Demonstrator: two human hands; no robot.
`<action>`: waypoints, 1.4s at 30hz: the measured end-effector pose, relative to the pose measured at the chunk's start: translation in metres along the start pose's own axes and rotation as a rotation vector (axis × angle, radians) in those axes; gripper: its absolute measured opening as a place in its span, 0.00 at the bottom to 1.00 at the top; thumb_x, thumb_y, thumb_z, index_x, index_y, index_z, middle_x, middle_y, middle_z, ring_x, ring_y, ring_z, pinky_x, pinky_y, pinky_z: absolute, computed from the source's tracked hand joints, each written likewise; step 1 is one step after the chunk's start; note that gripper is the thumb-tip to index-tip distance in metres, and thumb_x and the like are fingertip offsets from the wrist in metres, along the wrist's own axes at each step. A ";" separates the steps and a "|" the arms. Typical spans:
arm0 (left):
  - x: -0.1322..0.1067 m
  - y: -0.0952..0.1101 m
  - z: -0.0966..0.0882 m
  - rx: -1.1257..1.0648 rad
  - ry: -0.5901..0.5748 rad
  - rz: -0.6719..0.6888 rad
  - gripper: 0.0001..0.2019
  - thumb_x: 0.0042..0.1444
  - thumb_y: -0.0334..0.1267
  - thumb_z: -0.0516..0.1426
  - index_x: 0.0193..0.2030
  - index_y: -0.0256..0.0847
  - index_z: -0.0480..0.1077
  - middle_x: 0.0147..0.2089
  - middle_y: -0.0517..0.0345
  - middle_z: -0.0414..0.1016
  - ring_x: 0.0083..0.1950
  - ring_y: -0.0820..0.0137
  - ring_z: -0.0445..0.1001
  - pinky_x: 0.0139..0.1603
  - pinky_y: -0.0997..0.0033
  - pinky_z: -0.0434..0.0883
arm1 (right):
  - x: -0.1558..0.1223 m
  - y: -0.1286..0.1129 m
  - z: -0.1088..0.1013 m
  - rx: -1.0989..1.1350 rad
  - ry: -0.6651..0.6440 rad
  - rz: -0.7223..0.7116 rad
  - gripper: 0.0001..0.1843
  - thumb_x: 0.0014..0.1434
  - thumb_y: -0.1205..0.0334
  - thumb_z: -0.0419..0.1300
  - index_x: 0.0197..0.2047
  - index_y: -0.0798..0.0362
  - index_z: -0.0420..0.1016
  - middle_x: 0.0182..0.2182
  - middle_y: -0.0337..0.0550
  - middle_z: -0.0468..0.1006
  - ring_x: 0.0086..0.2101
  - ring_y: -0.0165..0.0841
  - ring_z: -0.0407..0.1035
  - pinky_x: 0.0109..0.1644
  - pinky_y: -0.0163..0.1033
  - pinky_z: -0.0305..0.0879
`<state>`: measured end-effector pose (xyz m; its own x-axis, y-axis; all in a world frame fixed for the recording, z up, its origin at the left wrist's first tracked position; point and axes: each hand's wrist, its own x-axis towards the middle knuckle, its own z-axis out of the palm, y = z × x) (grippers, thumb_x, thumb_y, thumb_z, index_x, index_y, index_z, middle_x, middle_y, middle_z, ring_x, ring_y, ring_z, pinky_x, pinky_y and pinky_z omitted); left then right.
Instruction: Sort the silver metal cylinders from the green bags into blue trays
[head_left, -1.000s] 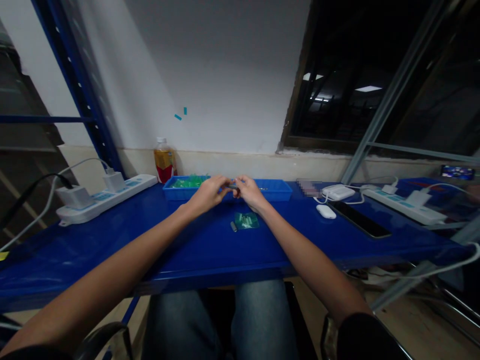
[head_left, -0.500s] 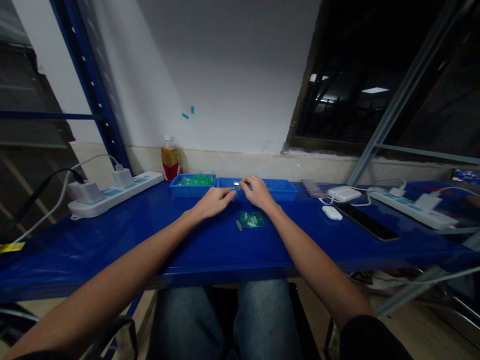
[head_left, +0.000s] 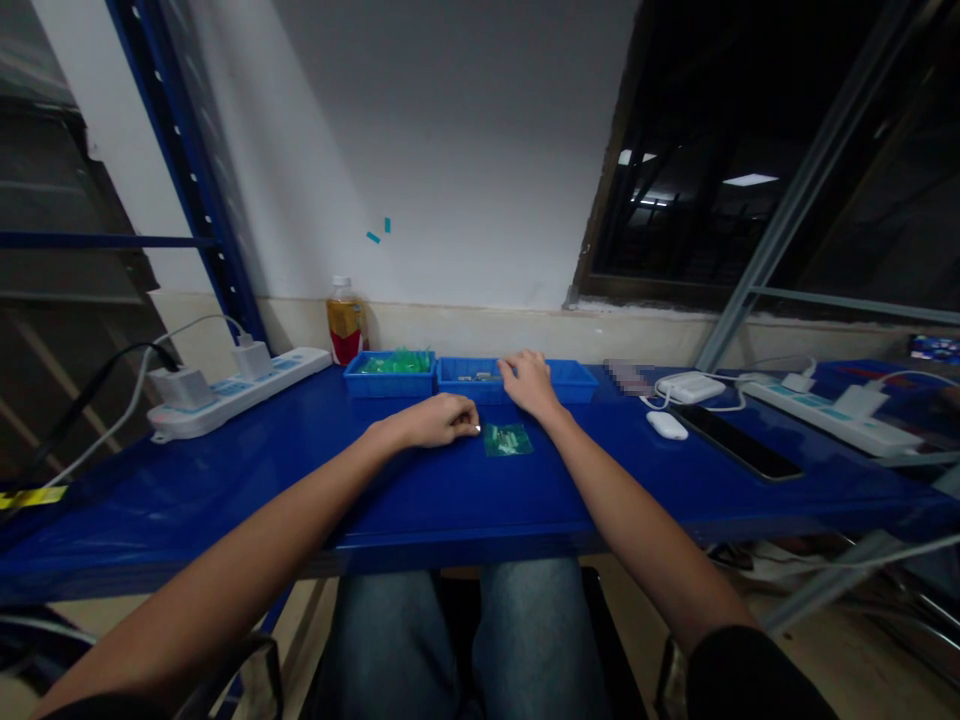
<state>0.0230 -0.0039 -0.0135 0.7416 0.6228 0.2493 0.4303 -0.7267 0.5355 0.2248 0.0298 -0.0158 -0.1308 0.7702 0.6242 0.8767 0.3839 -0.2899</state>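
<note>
My left hand (head_left: pixel 441 420) is closed just above the blue table, with a small shiny metal piece (head_left: pixel 478 429) pinched at its fingertips. Right beside those fingertips lies a green-tinted clear bag (head_left: pixel 507 440) with several small metal pieces in it. My right hand (head_left: pixel 529 383) reaches over the long blue tray (head_left: pixel 574 382), fingers bent and close together; whatever its fingertips hold, if anything, is hidden. Several small metal pieces (head_left: pixel 480 377) lie in that tray, left of my right fingers. The smaller blue tray (head_left: pixel 390 384) holds a heap of green bags (head_left: pixel 401 361).
A bottle (head_left: pixel 346 325) stands behind the smaller tray. Power strips with plugs lie at the left (head_left: pixel 232 397) and right (head_left: pixel 840 412). A phone (head_left: pixel 739 442), a white earbud case (head_left: pixel 667 425) and a white charger (head_left: pixel 690 387) lie right of my right arm.
My left hand has come down and nearer from the long tray. The metal cylinder beside the bag no longer shows on the table. My right hand has shifted slightly right.
</note>
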 end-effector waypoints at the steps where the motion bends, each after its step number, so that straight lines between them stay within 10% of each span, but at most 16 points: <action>1: 0.002 -0.005 -0.001 -0.014 0.055 -0.013 0.10 0.52 0.44 0.58 0.31 0.38 0.70 0.28 0.58 0.71 0.29 0.70 0.68 0.33 0.73 0.64 | -0.001 -0.004 -0.002 0.059 -0.004 -0.059 0.14 0.63 0.59 0.51 0.36 0.53 0.77 0.36 0.49 0.73 0.43 0.40 0.64 0.48 0.46 0.59; 9: 0.010 -0.030 -0.003 -0.227 0.423 -0.101 0.13 0.60 0.47 0.49 0.42 0.39 0.58 0.26 0.61 0.68 0.26 0.73 0.69 0.29 0.74 0.68 | -0.012 -0.032 0.000 0.319 -0.152 -0.360 0.08 0.55 0.65 0.59 0.40 0.54 0.73 0.29 0.38 0.73 0.33 0.31 0.66 0.40 0.35 0.59; 19: 0.007 -0.014 0.001 -0.090 0.479 -0.078 0.12 0.55 0.43 0.55 0.42 0.37 0.67 0.37 0.53 0.73 0.37 0.67 0.71 0.38 0.68 0.68 | -0.007 -0.026 0.000 0.285 -0.153 -0.248 0.15 0.65 0.61 0.48 0.30 0.55 0.71 0.26 0.40 0.73 0.28 0.30 0.66 0.34 0.33 0.55; 30: 0.007 -0.014 0.001 0.051 0.493 -0.150 0.21 0.63 0.48 0.44 0.30 0.37 0.69 0.26 0.57 0.72 0.28 0.69 0.69 0.33 0.71 0.64 | -0.009 -0.027 -0.001 0.345 -0.083 -0.368 0.06 0.59 0.62 0.56 0.38 0.55 0.71 0.30 0.39 0.70 0.32 0.30 0.64 0.38 0.34 0.59; 38: 0.007 0.005 0.017 0.087 0.383 -0.114 0.20 0.60 0.52 0.50 0.38 0.37 0.73 0.33 0.55 0.76 0.34 0.66 0.72 0.36 0.70 0.66 | 0.000 -0.014 -0.005 0.166 0.028 -0.193 0.22 0.66 0.59 0.44 0.23 0.53 0.69 0.26 0.43 0.67 0.33 0.34 0.64 0.42 0.38 0.57; 42: 0.009 0.012 0.020 0.123 0.552 -0.098 0.22 0.57 0.46 0.54 0.54 0.33 0.64 0.40 0.51 0.75 0.34 0.66 0.72 0.37 0.69 0.67 | 0.000 -0.016 -0.002 0.186 0.024 -0.189 0.24 0.67 0.60 0.43 0.21 0.53 0.67 0.24 0.43 0.68 0.31 0.34 0.64 0.41 0.38 0.57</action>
<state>0.0451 -0.0129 -0.0213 0.3306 0.7239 0.6055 0.5648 -0.6658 0.4876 0.2113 0.0227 -0.0097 -0.2709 0.6644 0.6965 0.7373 0.6084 -0.2935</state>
